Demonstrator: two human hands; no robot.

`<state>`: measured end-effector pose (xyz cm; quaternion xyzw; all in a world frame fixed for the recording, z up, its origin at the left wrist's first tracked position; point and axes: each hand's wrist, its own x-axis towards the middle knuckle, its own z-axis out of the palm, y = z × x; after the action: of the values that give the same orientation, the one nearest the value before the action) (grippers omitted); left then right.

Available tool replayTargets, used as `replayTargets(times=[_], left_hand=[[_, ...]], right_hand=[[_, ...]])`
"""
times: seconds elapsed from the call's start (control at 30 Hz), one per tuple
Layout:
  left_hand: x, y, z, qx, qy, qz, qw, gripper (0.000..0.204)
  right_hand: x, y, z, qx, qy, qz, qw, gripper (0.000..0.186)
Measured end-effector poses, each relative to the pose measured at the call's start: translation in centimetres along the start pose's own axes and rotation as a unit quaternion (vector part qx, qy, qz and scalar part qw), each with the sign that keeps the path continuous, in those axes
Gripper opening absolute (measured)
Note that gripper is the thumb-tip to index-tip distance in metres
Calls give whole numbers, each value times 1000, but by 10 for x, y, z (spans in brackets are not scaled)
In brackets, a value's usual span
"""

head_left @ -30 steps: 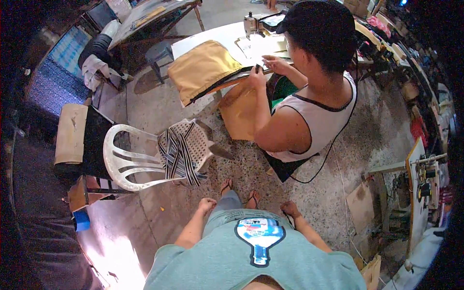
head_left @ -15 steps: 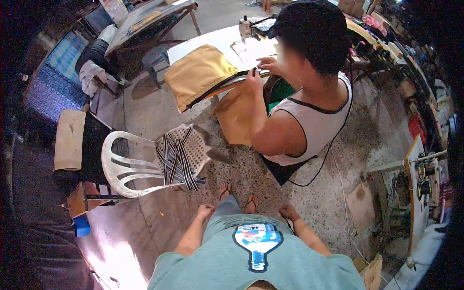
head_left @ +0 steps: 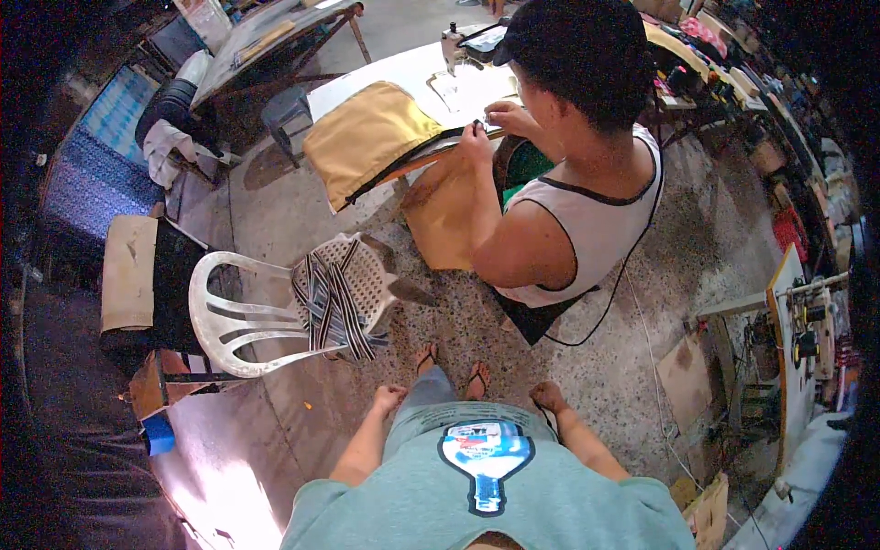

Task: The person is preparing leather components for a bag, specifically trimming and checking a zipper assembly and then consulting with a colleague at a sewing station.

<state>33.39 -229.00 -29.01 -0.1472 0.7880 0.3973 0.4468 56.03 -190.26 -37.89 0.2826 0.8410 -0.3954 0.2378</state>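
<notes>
My left hand (head_left: pixel 390 399) hangs beside my left thigh with its fingers curled in, and nothing shows in it. On the other side my right hand (head_left: pixel 548 397) hangs by my hip, its fingers also curled, with no object visible in it. The white plastic chair (head_left: pixel 247 312) stands closest to my left hand, and striped straps (head_left: pixel 335 307) are draped over its seat. In front of me a seated person in a cap (head_left: pixel 568 192) holds the black edging of a yellow fabric piece (head_left: pixel 371 137) with both hands at a white worktable (head_left: pixel 403 73).
A sewing machine (head_left: pixel 454 46) stands on the worktable. Left of the chair is a dark object with a cardboard sheet (head_left: pixel 128 275) over it. At the right a machine on a stand (head_left: pixel 807 330) has thread spools. A cable (head_left: pixel 587 344) lies on the floor near the person's seat.
The view has shifted slightly. The person's hands have moved a little along the black edging. My own hands hang in much the same place.
</notes>
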Motion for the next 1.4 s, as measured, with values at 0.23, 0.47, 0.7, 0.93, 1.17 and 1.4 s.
replayTargets(times=[0.23,0.47,0.7,0.93,1.17,1.4], left_hand=[[-24,23,2,48,30,-14,998,10],[-13,12,2,8,19,-5,1000,12],[7,-12,-2,34,7,-8,999,15],[5,-7,-2,68,26,-25,997,18],[6,-4,0,31,17,-33,999,16],[-9,4,1,44,18,-27,998,14]], right_hand=[[-12,-19,-10,-4,-13,-9,1000,32],[-17,-32,-23,-42,36,-75,996,30],[-17,-30,-18,-43,19,-56,997,29],[1,-2,3,-22,18,-39,999,31],[7,10,0,-61,10,-77,995,31],[-14,-35,-25,-83,-18,-50,995,33]])
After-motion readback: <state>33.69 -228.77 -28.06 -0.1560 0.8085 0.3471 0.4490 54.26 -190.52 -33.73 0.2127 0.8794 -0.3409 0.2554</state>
